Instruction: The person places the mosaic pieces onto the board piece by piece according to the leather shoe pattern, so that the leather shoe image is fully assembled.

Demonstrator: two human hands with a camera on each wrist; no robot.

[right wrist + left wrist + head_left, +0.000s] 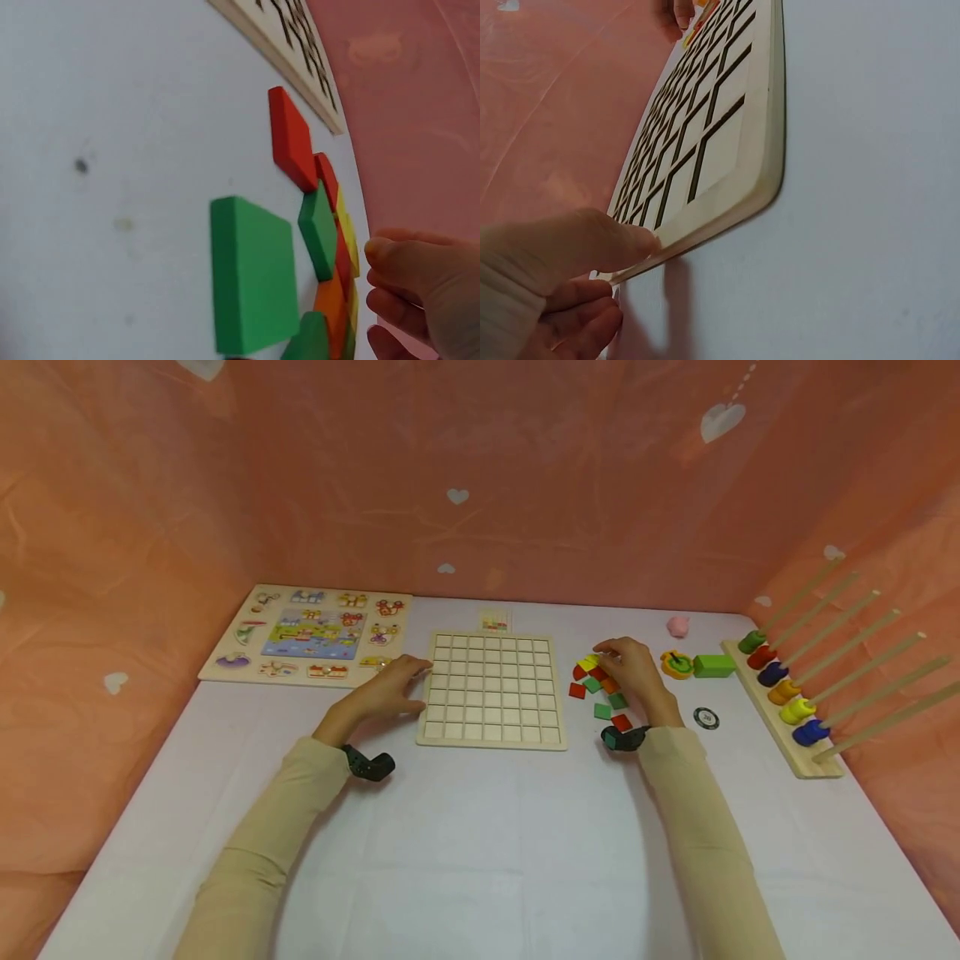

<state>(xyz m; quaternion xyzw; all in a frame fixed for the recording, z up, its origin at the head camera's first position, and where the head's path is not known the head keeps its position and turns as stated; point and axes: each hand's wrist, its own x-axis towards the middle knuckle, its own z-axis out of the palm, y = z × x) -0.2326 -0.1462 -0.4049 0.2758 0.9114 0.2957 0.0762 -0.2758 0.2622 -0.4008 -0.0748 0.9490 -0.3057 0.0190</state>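
Note:
My left hand (386, 687) is at the left edge of a pale wooden grid board (491, 693), its thumb (630, 247) on the rim and the other fingers loosely bent beside it. Beyond the board's right side, my right hand (632, 672) reaches over a loose pile of small coloured tiles, fingers loosely curved, with no tile showing between them. Nearest its fingertips are yellow tiles (590, 661). Around them lie a red tile (291, 139), a green tile (259, 277) and an orange tile (330, 304). Part of the pile is hidden by the right hand.
A picture puzzle board (311, 635) lies at the back left, and a small pattern card (495, 621) behind the grid. On the right are a pink figure (678, 626), a round toy (677, 665), a green block (714, 666), a chip (707, 718) and a peg stand (821, 767).

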